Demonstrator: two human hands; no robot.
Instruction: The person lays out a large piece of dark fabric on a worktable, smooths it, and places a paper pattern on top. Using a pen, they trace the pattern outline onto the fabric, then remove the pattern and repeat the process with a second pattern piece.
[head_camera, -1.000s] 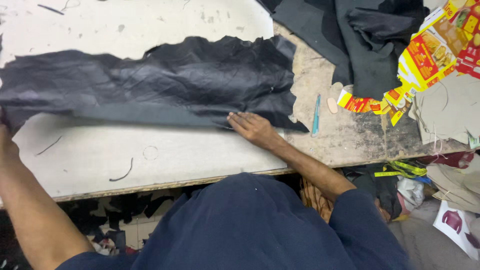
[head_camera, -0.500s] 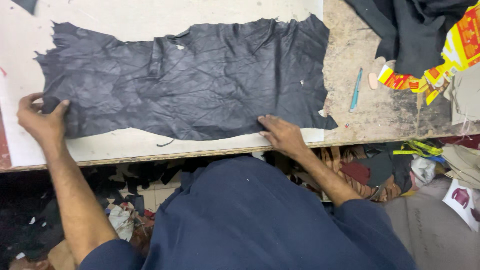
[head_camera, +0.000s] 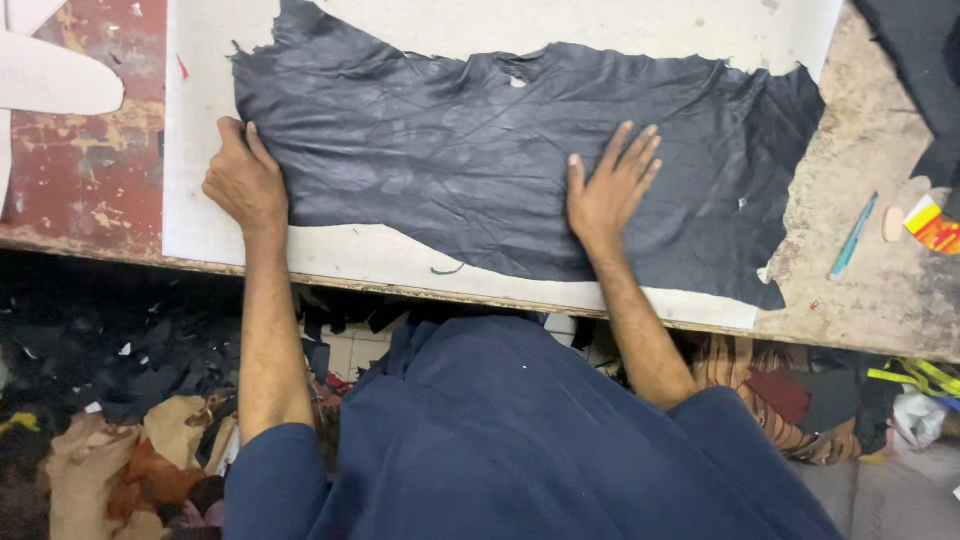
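Two hands flat on one big piece of dark leather (head_camera: 480, 180), so this looks like the smoothing-out step. The left hand (head_camera: 243, 183) sits at the leather's left edge, fingers curled over it onto the white board (head_camera: 200, 220), pinning rather than gripping. The right hand (head_camera: 608, 185) lies open, fingers spread, palm pressed down near the middle of the lower edge. Neither hand is closed on anything.

Leather lies spread across the board on the desk (head_camera: 880, 290), running from the left hand well past the right one. It's matte black-grey, full of fine creases, with ragged, wavy edges and a small hole near the top, above and left of the right hand. My guess: the next move needs steady outward pressure from both palms to flatten those wrinkles without dragging the whole piece.

Off to the right of the right hand, on bare scuffed wood, lies a teal pen (head_camera: 853, 236). Left of the left hand the surface is chipped red paint.
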